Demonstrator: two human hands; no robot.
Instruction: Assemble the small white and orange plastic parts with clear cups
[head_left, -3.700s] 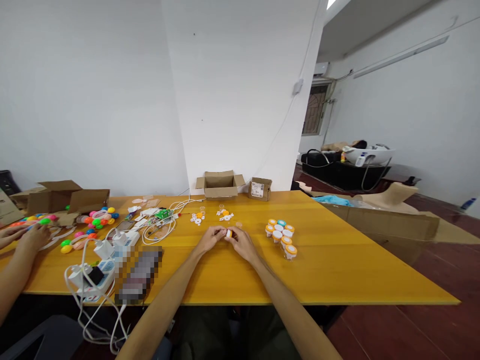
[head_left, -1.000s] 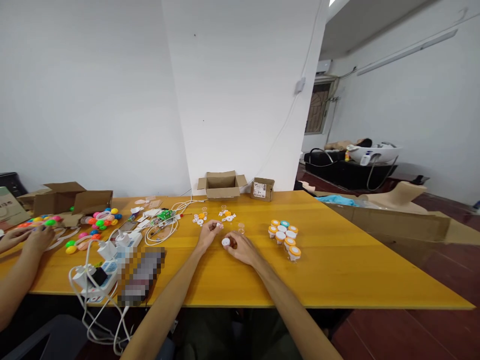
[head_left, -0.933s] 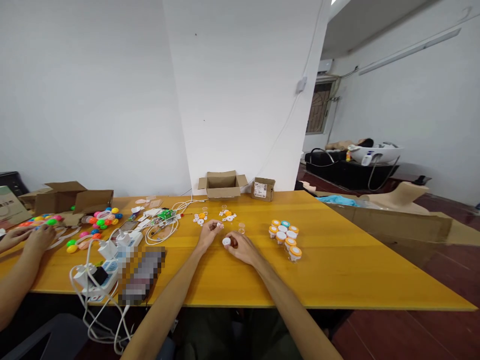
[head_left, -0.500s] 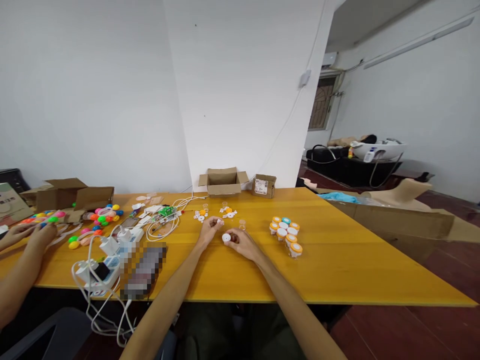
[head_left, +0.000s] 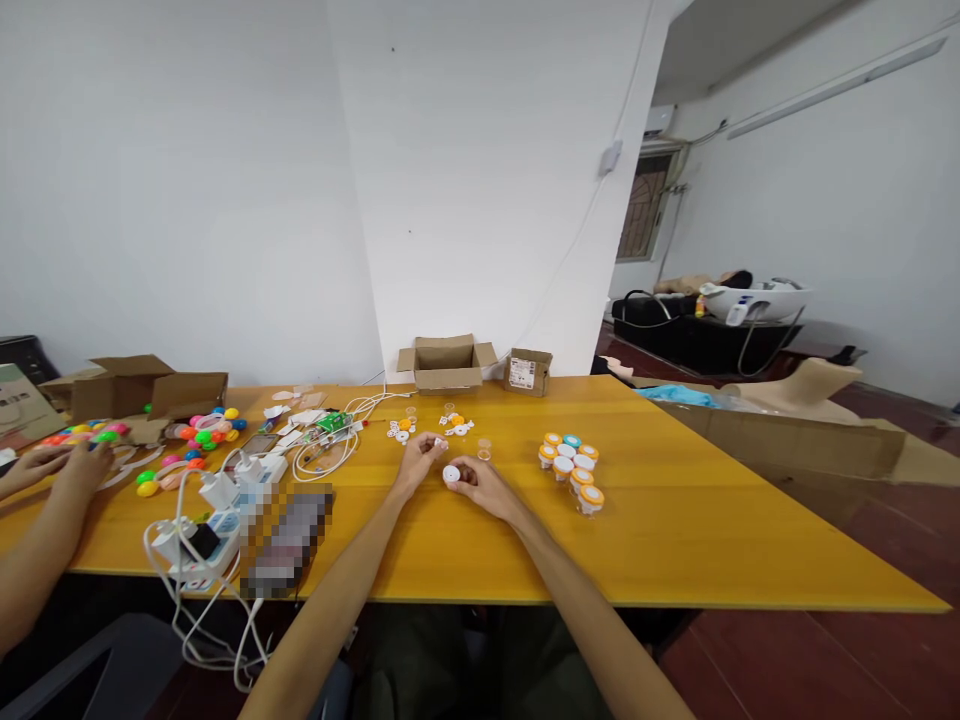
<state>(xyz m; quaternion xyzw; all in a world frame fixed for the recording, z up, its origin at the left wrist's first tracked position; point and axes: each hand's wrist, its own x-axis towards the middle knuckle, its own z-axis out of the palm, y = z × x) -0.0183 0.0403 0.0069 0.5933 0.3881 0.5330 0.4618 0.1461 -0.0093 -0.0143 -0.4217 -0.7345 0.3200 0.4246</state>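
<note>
In the head view my right hand [head_left: 480, 484] is closed on a round white cap [head_left: 451, 474], its flat face turned up toward me. My left hand [head_left: 417, 464] pinches a small white piece [head_left: 439, 443] between thumb and fingertips, too small to name exactly. Both hands hover close together over the wooden table [head_left: 675, 540]. Just beyond my right hand stands a small clear plastic cup [head_left: 484, 449]. Farther back lie loose white and orange plastic parts [head_left: 457, 425]. To the right stand several clear jars [head_left: 574, 465] with orange, teal and white lids.
An open cardboard box [head_left: 448, 378] and a smaller carton [head_left: 528, 372] sit against the wall. On the left are a power strip [head_left: 225, 525], a pixelated phone [head_left: 287, 545], white cables [head_left: 330, 465], and another person's hands [head_left: 86, 462] among colourful balls [head_left: 202, 438].
My right hand has shifted very slightly, and the white cap has tilted a little. My left hand stays in nearly the same place.
</note>
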